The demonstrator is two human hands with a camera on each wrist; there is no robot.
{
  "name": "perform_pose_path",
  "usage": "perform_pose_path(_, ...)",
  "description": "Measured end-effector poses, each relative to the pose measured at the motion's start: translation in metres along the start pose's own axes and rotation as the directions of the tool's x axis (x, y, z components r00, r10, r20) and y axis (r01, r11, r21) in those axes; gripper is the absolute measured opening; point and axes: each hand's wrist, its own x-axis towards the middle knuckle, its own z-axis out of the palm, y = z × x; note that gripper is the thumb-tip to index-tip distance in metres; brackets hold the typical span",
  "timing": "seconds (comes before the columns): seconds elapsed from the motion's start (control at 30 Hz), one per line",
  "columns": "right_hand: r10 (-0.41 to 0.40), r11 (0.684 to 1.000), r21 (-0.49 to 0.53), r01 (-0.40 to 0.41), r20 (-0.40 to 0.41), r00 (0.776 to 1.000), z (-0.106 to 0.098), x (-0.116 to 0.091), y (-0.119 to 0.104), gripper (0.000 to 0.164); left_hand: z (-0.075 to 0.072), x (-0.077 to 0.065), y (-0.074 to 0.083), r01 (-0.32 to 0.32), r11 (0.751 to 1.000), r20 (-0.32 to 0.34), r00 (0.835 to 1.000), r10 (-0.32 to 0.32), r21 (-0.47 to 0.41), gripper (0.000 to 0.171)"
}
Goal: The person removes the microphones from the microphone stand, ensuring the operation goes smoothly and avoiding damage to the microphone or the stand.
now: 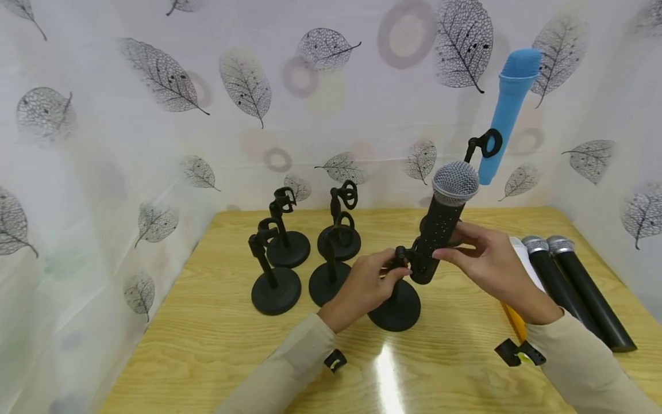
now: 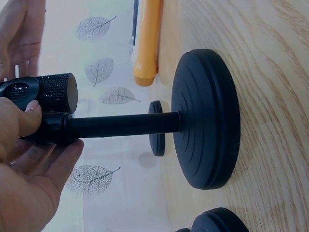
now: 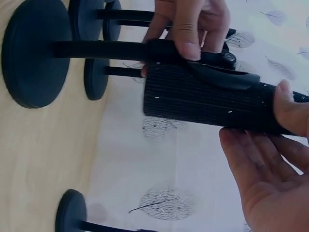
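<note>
My right hand grips a black microphone with a silver mesh head, thumb on one side and fingers on the other. The microphone tilts, head up and to the right. Its lower end sits in the clip of a black desk stand, alongside the top of the pole. With thumb and fingers, my left hand holds that stand at the joint below the clip. The stand's pole runs down to a round base on the table. In the head view the left fingers partly hide the joint.
Several black stands with bare clips, one with its base here, occupy the table's left side. Behind the microphone, a blue microphone leans in a stand's clip. At right lie two black microphones, a white one and an orange one.
</note>
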Motion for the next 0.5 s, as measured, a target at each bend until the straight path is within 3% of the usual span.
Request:
perform_pose_path(0.2,0.016,1.0,0.007,-0.016,0.006,1.0,0.008,-0.006,0.012,0.03,0.0,0.0,0.0,0.017,1.0,0.008,1.0,-0.016,-0.021,0.019)
perform_pose_path(0.5,-0.018,0.998,-0.059,0.016,-0.029,0.999,0.008,-0.003,0.007,0.019,-0.001,0.001,0.0,0.03,0.999,0.021,0.999,-0.029,-0.026,0.018)
